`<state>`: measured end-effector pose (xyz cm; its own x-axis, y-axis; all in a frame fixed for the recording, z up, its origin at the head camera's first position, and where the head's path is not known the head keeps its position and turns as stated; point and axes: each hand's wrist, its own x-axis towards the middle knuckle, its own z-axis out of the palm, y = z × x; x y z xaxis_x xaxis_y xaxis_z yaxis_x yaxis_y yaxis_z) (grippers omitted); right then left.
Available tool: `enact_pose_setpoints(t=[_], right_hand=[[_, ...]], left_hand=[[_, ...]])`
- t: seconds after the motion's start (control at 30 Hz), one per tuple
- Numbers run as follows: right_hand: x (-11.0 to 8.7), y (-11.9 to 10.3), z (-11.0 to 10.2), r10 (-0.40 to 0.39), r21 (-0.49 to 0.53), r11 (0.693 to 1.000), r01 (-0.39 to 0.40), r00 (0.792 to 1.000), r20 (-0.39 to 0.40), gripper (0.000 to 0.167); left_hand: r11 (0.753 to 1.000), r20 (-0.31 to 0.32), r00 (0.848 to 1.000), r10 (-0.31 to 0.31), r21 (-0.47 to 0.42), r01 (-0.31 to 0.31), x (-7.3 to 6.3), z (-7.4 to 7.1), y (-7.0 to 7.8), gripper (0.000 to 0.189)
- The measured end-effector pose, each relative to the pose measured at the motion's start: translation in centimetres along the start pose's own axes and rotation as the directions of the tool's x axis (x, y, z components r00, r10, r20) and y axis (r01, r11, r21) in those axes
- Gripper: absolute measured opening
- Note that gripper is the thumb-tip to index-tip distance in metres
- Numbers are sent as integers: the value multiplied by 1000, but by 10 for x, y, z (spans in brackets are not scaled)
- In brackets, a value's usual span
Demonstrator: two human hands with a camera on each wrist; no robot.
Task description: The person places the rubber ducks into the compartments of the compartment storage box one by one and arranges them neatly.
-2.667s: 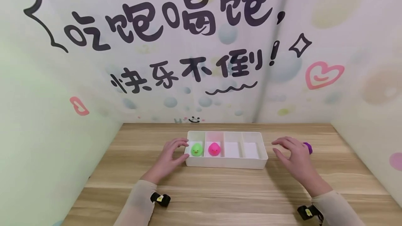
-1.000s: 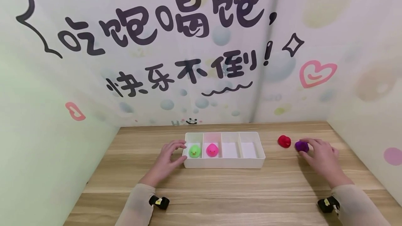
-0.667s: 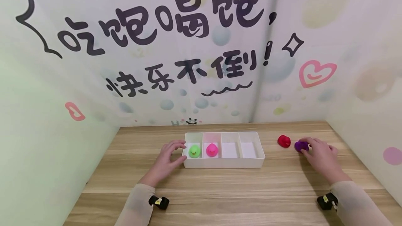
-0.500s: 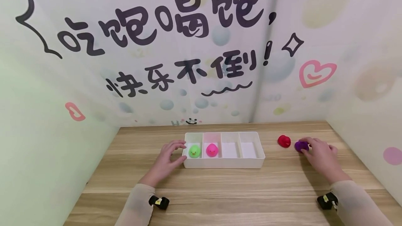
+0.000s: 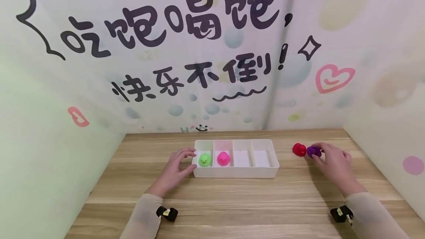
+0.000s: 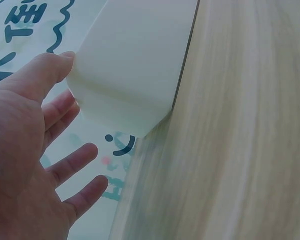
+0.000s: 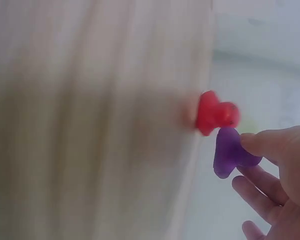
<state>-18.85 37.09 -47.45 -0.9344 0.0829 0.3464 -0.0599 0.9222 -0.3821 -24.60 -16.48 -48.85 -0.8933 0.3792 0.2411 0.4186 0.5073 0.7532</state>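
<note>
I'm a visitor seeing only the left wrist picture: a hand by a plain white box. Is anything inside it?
Observer: Yes, the head view shows a green toy and a pink toy in separate compartments of the white box.
Visitor: Sweet! What's the other hand doing?
Observer: The right hand pinches a purple toy.
Visitor: Is anything close to that?
Observer: A red toy lies beside it; whether they touch, I can't tell.

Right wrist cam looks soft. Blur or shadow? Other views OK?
Right wrist: both; table grain smeared, broad dim shadow across it, purple toy edges clearer. Left wrist: dim, grain soft too. Head: brighter, wall lettering crisp, soft shadow beside the right hand.
</note>
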Motion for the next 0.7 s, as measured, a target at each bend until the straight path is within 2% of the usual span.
enact_pose_setpoints(t=[0.27, 0.5, 0.7], right_hand=[[8, -27, -6, -67, 33, 997, 70, 995, -73, 34], [15, -52, -1, -125, 40, 991, 130, 987, -103, 34], [21, -73, 3, -154, 73, 984, 165, 978, -137, 34]], left_hand=[[1000, 3, 1000, 7, -5, -7, -1, -1, 0, 32], [1000, -1, 1000, 27, -2, -27, 0, -3, -1, 32], [1000, 5, 1000, 20, 3, -20, 1, -2, -1, 32]])
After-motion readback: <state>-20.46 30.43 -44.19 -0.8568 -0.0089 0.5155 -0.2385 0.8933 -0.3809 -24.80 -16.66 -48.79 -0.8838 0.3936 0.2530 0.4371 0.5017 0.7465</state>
